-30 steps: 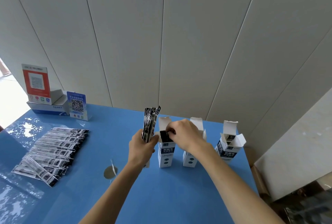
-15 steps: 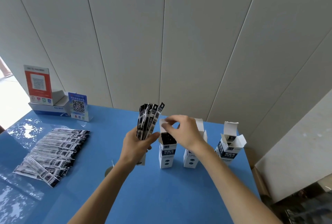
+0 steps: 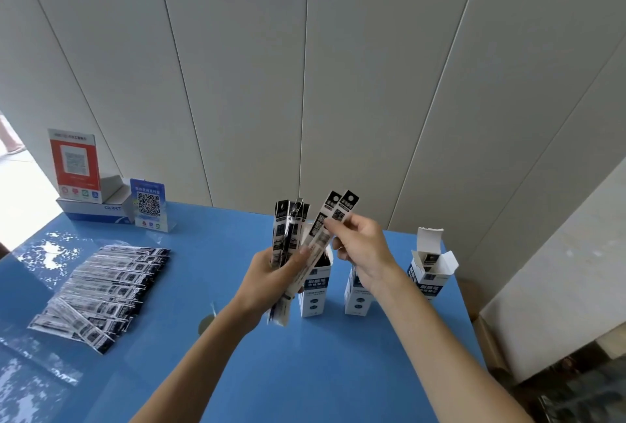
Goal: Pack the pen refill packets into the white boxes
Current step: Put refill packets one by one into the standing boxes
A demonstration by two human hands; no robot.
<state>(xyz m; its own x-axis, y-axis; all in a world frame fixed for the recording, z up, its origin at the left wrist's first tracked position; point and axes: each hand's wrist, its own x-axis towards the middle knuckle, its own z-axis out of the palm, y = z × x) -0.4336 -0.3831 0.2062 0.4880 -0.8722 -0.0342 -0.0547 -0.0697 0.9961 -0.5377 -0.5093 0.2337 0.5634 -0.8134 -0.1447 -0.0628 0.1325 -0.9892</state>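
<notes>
Blue table [image 3: 321, 371]: large loose pile of refill packets [image 3: 101, 290] lies far left, unpacked; most of the job looks left to do. Three white boxes stand upright, flaps open, centre to right. Right box [image 3: 430, 273] shows dark packet tops inside, judged at least part filled. Middle box [image 3: 357, 300] contents hidden by wrist. Left box [image 3: 313, 294] holds some. Left hand [image 3: 267, 282] wraps a bundle of packets [image 3: 288, 239]. Right hand [image 3: 366, 249] pinches two packets [image 3: 333, 216] above the left box.
</notes>
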